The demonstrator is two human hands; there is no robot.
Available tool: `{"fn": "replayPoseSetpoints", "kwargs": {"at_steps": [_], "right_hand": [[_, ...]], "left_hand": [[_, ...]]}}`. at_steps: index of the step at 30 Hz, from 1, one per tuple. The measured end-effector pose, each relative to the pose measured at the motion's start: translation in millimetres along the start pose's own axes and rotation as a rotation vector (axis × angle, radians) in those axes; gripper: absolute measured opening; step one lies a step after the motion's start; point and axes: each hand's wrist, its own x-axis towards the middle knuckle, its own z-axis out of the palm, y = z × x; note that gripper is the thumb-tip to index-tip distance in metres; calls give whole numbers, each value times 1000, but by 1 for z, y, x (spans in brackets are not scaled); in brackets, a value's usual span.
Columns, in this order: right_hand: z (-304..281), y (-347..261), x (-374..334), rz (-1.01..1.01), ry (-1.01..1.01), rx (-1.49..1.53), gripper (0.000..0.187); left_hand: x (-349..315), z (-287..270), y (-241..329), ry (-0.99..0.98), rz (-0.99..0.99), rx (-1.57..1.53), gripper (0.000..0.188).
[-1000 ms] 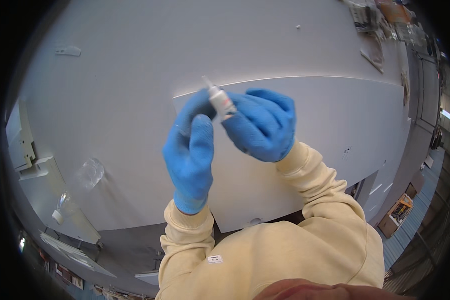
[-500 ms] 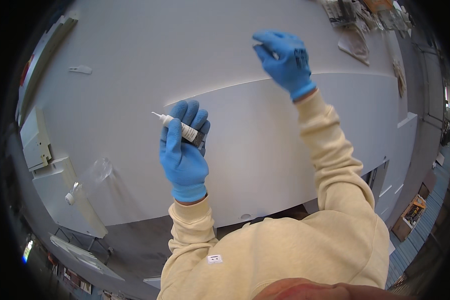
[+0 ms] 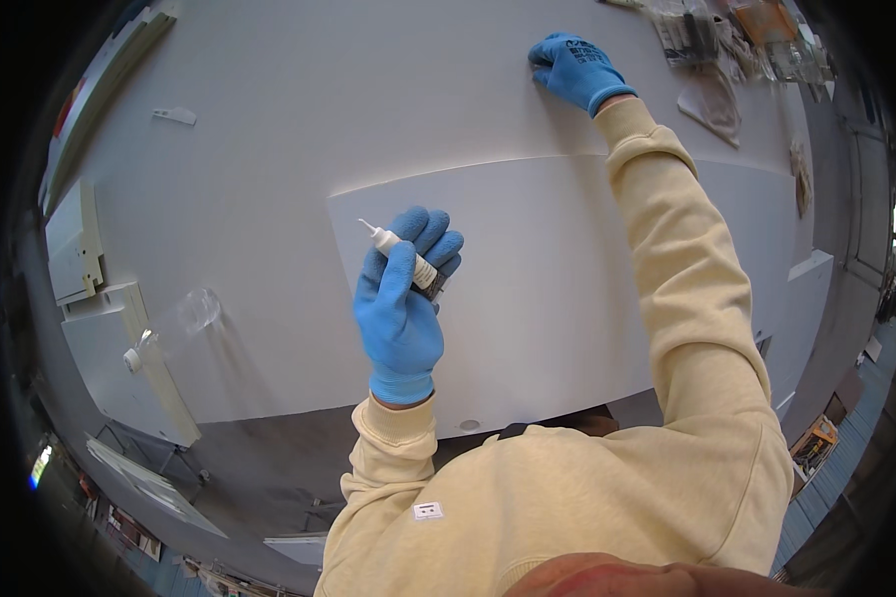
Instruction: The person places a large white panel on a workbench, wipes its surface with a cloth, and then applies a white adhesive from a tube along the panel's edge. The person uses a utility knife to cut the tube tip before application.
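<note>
Held in my left hand (image 3: 398, 333) is a small white glue bottle (image 3: 416, 264) with a thin nozzle and a dark lower end. The thumb presses it against the fingers, its nozzle pointing up and left. Below it lies a large white panel (image 3: 528, 298). My right hand (image 3: 575, 72) reaches out beyond the panel's far edge, low over the white table (image 3: 348, 90). Its fingers are curled closed; whatever they hold, if anything, is hidden. Both hands wear blue gloves.
A clear plastic bottle (image 3: 199, 310) lies at the left. A small flat white piece (image 3: 175, 116) rests at the far left of the table. White panel parts (image 3: 73, 249) line the left edge. Plastic bags (image 3: 712, 104) and other items crowd the far right corner.
My right hand has moved farther away and its fingers have curled closed. My left hand, still holding the glue bottle, has shifted slightly right in the view.
</note>
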Motion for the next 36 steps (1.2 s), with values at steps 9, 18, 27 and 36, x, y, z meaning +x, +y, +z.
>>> {"fn": "replayPoseSetpoints", "kwargs": {"at_steps": [9, 18, 27, 36], "right_hand": [[-8, -16, 11, 180, -98, -118, 21], [-13, -50, 8, 319, -122, -111, 26], [-60, -166, -163, -255, 608, 1003, 16], [-82, -175, -222, -357, 460, 505, 24]], "left_hand": [[-10, 9, -3, -10, 6, -16, 39], [-22, 23, 0, -35, -27, -11, 38], [-36, 43, -4, -123, 59, -84, 38], [-79, 49, 9, -321, 73, -41, 31]]}}
